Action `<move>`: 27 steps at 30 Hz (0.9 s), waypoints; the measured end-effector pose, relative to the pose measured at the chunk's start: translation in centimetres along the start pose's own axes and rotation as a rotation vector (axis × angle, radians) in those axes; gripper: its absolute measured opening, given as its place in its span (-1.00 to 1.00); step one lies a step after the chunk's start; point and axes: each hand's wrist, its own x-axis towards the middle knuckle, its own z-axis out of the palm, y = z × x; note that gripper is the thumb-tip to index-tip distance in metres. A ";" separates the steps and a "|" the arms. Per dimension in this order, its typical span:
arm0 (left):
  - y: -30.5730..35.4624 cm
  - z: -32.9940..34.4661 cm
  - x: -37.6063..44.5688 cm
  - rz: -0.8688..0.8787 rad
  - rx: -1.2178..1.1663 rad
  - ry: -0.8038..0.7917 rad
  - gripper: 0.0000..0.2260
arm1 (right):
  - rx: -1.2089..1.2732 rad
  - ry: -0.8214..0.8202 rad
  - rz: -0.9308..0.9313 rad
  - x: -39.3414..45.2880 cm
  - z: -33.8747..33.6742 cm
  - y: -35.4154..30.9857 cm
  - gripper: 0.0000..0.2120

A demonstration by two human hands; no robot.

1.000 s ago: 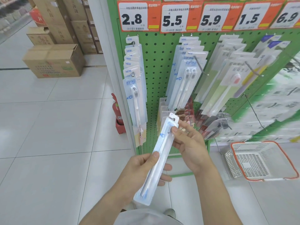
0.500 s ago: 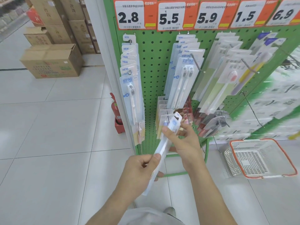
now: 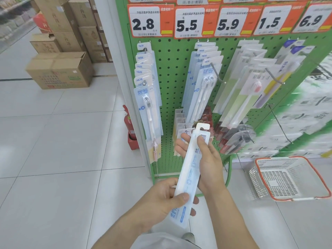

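Shop aisle. White tiled floor (image 3: 53,141), glossy, grey grout lines. Green pegboard (image 3: 172,97) stands upright on the right, with a row of orange-edged price tags (image 3: 150,22) across the top: 2.8, 5.5, 5.9, 1.5, 6.9. Hanging packs (image 3: 147,97) of toothbrushes sit in stacks on metal hooks below the tags. Brown cardboard boxes (image 3: 61,71) are piled far left on the floor. A red fire extinguisher (image 3: 128,123) stands at the foot of the display's left edge. A white basket (image 3: 280,158) with an orange rim lies on the floor to the right.

A toothbrush pack (image 3: 193,164) is held in the air in front of the pegboard's lower rows. It is tilted, hang-tab end up and away, barcode side facing the camera. The left hand (image 3: 161,200) grips the lower part, thumb pressed across the face, fingers curled under. The right hand (image 3: 210,162) holds the upper part, thumb just below the barcode, fingertips showing past the pack's left edge. Both hands are clamped on the pack, one just above the other.
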 end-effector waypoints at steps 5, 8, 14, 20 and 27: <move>0.0 -0.1 -0.1 0.045 -0.060 0.037 -0.74 | -0.139 -0.025 0.028 0.9 -0.8 0.2 -0.47; 0.0 -0.4 -0.3 0.041 -0.089 0.033 -0.74 | -0.154 -0.024 0.041 1.5 -1.5 0.2 -0.48; 0.1 -0.8 -0.5 0.013 -0.172 -0.052 -0.77 | -0.141 0.000 0.144 1.6 -1.7 0.1 -0.52; -0.3 -1.6 -0.4 0.011 -0.239 -0.050 -0.71 | -0.163 -0.036 0.176 1.7 -0.9 0.3 -0.45; -0.5 -1.9 -0.2 0.004 -0.252 -0.021 -0.74 | -0.117 -0.160 0.205 1.9 -1.0 0.5 -0.38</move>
